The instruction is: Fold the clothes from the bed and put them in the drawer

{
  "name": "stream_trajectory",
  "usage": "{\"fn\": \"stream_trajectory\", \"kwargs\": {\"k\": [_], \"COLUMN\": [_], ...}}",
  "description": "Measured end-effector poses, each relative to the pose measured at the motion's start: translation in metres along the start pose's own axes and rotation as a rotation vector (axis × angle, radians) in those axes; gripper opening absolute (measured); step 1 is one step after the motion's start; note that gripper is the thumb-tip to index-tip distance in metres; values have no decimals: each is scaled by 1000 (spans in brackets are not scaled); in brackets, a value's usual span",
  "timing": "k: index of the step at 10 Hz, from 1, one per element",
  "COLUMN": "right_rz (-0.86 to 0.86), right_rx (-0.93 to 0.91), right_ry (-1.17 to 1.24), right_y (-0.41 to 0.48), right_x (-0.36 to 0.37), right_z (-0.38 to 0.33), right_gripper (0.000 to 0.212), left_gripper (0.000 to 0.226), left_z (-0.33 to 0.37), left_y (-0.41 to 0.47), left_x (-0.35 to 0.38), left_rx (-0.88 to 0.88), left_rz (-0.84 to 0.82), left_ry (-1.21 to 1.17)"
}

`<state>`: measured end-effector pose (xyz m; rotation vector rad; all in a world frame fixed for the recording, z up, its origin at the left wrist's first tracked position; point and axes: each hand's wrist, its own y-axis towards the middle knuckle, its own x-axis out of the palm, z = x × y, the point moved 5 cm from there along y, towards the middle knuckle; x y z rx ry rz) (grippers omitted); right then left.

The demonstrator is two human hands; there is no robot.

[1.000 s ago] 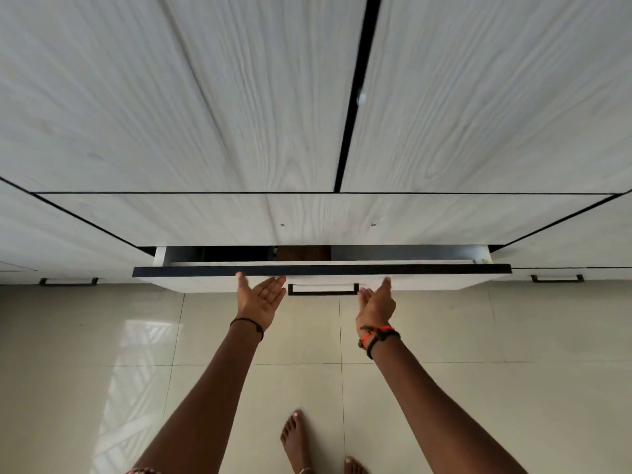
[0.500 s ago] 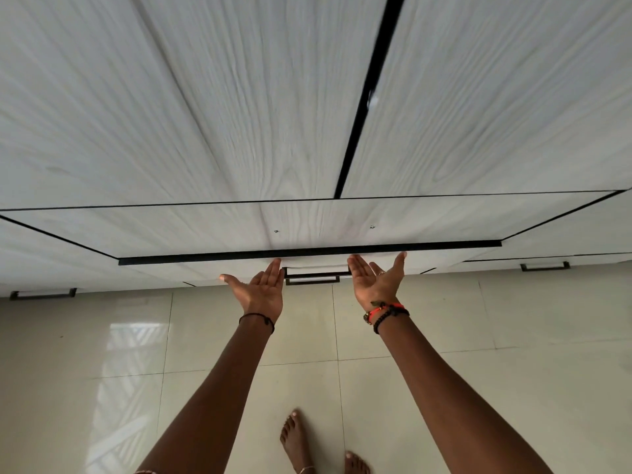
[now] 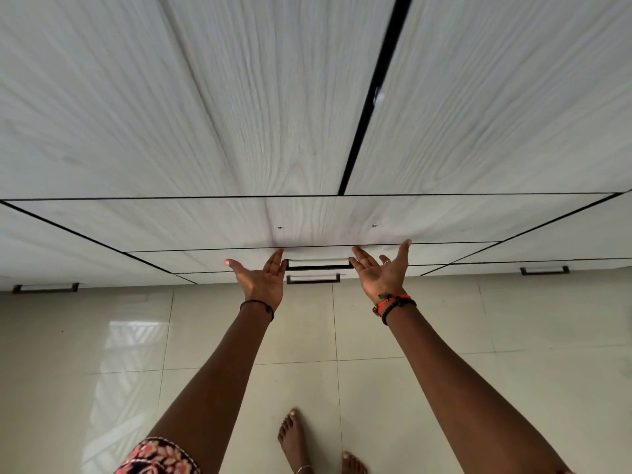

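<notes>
1. Fingertips point(image 3: 277, 260) of the left hand point(image 3: 261, 285) and those of the right hand point(image 3: 383, 278) touched the pale wood-grain drawer front point(image 3: 205, 261), one hand either side of its slim black bar handle point(image 3: 319, 266). To me it looked like a push to seat the drawer flush.
2. Each grip was released, fingers straight and holding nothing, and the handle was not grasped.
3. The drawer sat level with its neighbours, so I judged it closed. No clothes showed anywhere, and I could not tell whether any lay inside.
4. Tall pale wardrobe doors point(image 3: 239, 97) rose above. A second black handle point(image 3: 313, 278) sat just below the first, with glossy cream floor tiles point(image 3: 513, 336) and bare feet point(image 3: 290, 436) beneath. Nothing stood between hands and drawer.
</notes>
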<state>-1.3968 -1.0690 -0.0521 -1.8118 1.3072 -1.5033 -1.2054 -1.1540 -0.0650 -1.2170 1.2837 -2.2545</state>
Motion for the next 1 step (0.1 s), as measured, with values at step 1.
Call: {"fn": "stream_trajectory", "kwargs": {"k": [1], "right_rz": [-13], "right_rx": [-4], "right_ry": [-60], "right_y": [-7], "right_x": [3], "right_z": [4], "right_gripper": [91], "left_gripper": [93], "left_z": [-1], "left_y": [-8], "left_x": [-2], "left_rx": [2], "left_rz": [-15], "left_ry": [84]}}
